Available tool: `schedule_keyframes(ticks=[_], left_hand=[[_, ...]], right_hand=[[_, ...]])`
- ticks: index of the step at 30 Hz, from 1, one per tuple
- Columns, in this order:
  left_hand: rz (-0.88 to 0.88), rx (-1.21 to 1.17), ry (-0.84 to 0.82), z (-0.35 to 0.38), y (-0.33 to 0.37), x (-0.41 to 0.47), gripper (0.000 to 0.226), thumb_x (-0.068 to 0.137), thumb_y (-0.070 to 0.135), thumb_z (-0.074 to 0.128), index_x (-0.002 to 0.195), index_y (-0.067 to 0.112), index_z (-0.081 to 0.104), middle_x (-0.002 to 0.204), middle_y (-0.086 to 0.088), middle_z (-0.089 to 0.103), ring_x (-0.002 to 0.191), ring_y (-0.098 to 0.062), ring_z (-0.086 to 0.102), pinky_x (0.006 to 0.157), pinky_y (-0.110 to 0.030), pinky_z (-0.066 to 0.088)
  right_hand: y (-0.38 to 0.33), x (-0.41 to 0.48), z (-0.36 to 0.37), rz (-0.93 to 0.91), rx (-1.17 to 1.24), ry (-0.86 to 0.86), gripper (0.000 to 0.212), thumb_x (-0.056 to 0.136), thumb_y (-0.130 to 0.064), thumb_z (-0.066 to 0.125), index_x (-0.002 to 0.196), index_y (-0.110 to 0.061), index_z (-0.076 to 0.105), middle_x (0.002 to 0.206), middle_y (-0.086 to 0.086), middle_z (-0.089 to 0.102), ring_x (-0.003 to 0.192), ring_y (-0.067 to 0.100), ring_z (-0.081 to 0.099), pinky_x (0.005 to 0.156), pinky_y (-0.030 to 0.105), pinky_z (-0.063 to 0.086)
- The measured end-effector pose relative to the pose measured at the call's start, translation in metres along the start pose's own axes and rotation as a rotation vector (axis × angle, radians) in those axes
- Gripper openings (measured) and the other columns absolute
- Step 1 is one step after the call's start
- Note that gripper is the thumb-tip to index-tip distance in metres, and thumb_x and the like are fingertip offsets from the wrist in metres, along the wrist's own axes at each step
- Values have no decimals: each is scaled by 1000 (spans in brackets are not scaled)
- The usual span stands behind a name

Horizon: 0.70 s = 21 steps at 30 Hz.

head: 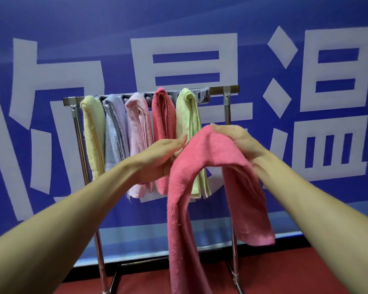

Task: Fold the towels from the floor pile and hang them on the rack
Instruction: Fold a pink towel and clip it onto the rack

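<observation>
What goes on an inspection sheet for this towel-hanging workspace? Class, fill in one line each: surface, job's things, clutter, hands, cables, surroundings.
Surface: red floor, only a strip in view.
Job's things: metal rack carries five folded towels, left to right yellow towel, lavender towel, pale pink towel, coral towel, green towel; the bright pink towel is held in front, draped, not yet hung; floor pile out of view.
Clutter: nothing seen.
Hands: left hand pinches the bright pink towel's edge; right hand grips its top.
Cables: nothing seen.
Surroundings: blue banner with large white characters behind the rack.
</observation>
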<state>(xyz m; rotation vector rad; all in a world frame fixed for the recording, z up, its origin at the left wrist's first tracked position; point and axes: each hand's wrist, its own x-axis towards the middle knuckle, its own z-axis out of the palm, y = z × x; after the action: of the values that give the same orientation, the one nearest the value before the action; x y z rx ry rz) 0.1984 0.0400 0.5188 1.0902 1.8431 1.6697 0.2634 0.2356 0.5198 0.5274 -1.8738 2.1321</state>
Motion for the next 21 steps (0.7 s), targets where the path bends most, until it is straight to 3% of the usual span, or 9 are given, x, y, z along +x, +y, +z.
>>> schedule_keyframes(ticks=[3, 6, 10, 13, 17, 21], left_hand=[[8, -65, -81, 1, -17, 3, 24, 98, 14, 45, 111, 5, 62, 65, 5, 68, 51, -2, 61, 47, -14, 50], [6, -93, -171, -2, -28, 9, 21, 89, 20, 57, 101, 9, 70, 80, 1, 69, 65, -6, 64, 60, -17, 54], [41, -115, -103, 5, -31, 21, 29, 84, 21, 61, 107, 4, 68, 88, -4, 69, 72, -10, 67, 67, -20, 54], [107, -169, -26, 10, -26, 35, 30, 88, 17, 56, 112, 1, 63, 86, -4, 69, 69, -10, 67, 67, -21, 54], [179, -187, 33, 14, -13, 60, 32, 87, 19, 58, 113, 2, 64, 86, -6, 71, 71, -15, 68, 70, -29, 56], [228, -220, 61, 13, 1, 88, 25, 92, 18, 53, 109, 6, 67, 86, -9, 70, 71, -17, 67, 77, -32, 56]], right_hand=[[-6, 2, -5, 9, 96, 62, 22, 94, -24, 54, 87, -4, 63, 76, 7, 60, 66, 16, 57, 69, 33, 51], [-11, 1, -8, -23, 98, 128, 27, 98, -21, 48, 80, -6, 61, 59, 1, 60, 50, 10, 57, 51, 22, 50], [-10, 7, -14, -13, 170, 190, 25, 99, -17, 48, 80, -6, 60, 51, -2, 59, 43, 7, 55, 45, 18, 47], [-9, 13, -24, 6, 187, 181, 21, 97, -17, 51, 84, -5, 63, 55, 0, 61, 47, 9, 58, 49, 21, 50], [-6, 20, -49, 56, -222, 103, 37, 84, -31, 65, 101, 1, 69, 87, 10, 72, 78, 18, 68, 72, 31, 56], [-10, 30, -75, 32, -188, 74, 33, 90, -22, 60, 112, 1, 66, 90, 9, 72, 77, 17, 66, 66, 25, 57]])
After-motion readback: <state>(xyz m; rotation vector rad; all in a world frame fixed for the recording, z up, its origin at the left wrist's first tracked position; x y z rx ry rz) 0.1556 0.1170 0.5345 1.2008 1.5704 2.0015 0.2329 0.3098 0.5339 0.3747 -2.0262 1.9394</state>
